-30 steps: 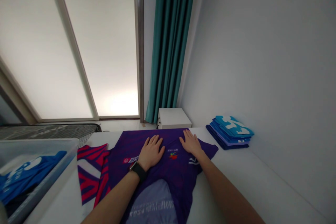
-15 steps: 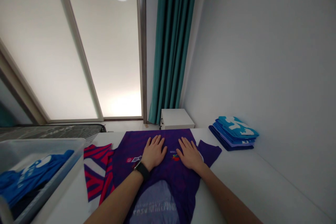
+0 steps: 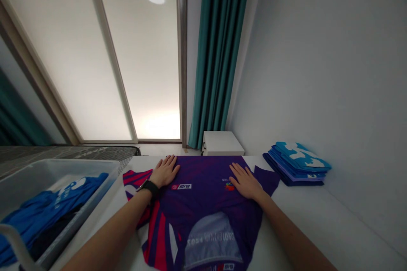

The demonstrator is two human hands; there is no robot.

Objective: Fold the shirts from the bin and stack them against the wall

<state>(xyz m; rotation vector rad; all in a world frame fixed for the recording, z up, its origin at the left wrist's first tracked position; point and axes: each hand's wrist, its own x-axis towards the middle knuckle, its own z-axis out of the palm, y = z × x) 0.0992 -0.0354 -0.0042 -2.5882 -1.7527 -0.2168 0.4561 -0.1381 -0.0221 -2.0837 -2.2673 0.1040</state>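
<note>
A purple jersey with red and white striped parts on its left side lies spread on the white table. Its printed logos and a grey panel with lettering face up. My left hand, with a dark watch on the wrist, rests flat on the jersey's far left part, fingers stretched out. My right hand lies flat on the right part, beside a small colourful emblem, fingers spread. Neither hand grips the cloth.
A stack of folded blue and purple shirts sits at the right by the wall. A clear plastic bin with blue clothing stands at the left. Beyond the table are a white cabinet and a green curtain.
My left hand has slid left across the jersey toward its striped side. My right hand stays on the right part. The view has shifted a little to the left, showing more of the bin.
</note>
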